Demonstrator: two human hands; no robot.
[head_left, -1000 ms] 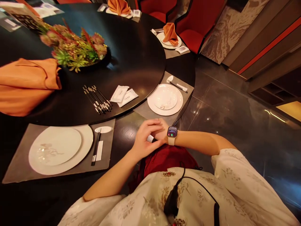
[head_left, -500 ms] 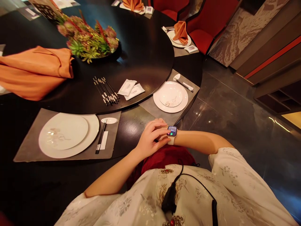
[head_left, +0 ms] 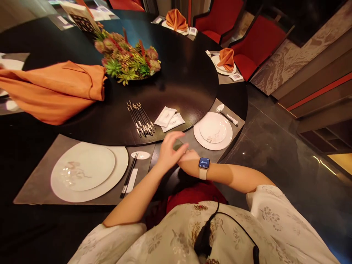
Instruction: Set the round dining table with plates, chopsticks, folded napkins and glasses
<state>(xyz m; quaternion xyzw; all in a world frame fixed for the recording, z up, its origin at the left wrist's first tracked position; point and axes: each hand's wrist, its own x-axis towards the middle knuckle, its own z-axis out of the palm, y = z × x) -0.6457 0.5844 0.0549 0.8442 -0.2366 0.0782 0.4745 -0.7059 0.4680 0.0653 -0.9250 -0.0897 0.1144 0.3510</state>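
Observation:
My left hand [head_left: 169,151] hovers with its fingers apart and blurred, just above the table edge and in front of my right hand [head_left: 189,158]. It holds nothing. My right hand is partly hidden behind it, and its fingers do not show. A smartwatch [head_left: 204,163] with a lit screen sits on my right wrist. A bundle of black chopsticks [head_left: 140,119] and two white packets [head_left: 169,119] lie on the dark turntable [head_left: 178,73] just beyond my hands.
White plates [head_left: 88,172] [head_left: 213,130] sit on grey placemats, with a chopstick pair [head_left: 128,175] beside the near one. On the turntable are an orange cloth [head_left: 55,90] and a flower centrepiece [head_left: 128,60]. Red chairs [head_left: 258,44] stand at the far side.
My left hand has lifted off the watch and moved up and left, fingers spreading. The watch screen has changed. My view has shifted, so the table sits further right.

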